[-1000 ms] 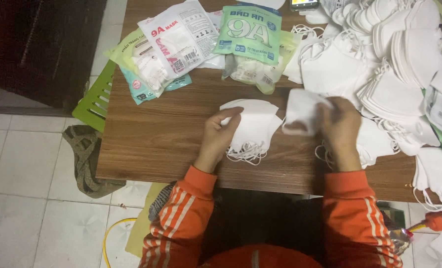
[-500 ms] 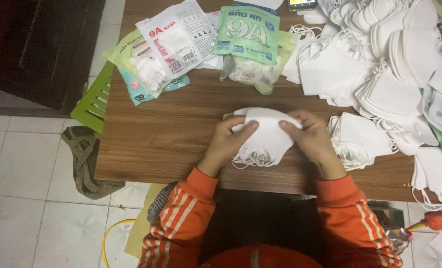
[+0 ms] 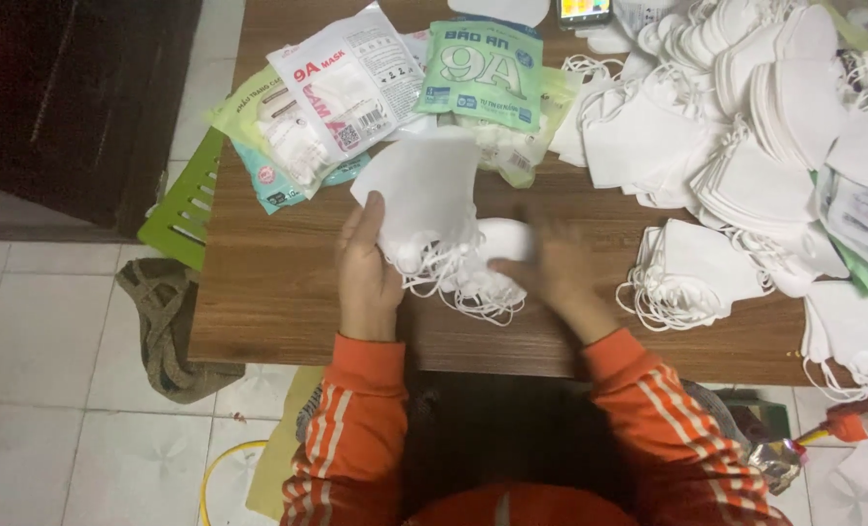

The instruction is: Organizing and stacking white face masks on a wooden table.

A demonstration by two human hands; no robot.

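My left hand (image 3: 368, 273) grips a small stack of white folded face masks (image 3: 424, 195) by its lower left edge and holds it tilted up off the wooden table (image 3: 278, 282). Their white ear loops (image 3: 468, 287) dangle in a tangle beneath. My right hand (image 3: 551, 273) is blurred by motion, just right of the loops, with its fingers at another white mask (image 3: 507, 239) lying under the stack. Whether that hand grips it cannot be made out.
Sealed mask packets (image 3: 341, 93) and a green one (image 3: 480, 73) lie at the table's far side. Piles of loose white masks (image 3: 746, 117) cover the right half, a smaller pile (image 3: 692, 273) nearest. A green plastic stool (image 3: 186, 209) and a cloth (image 3: 161, 321) sit left on the tiled floor.
The mask stack was flat between both hands; now my left hand has lifted and tilted it leftward. My right hand has come off it and moved lower right.
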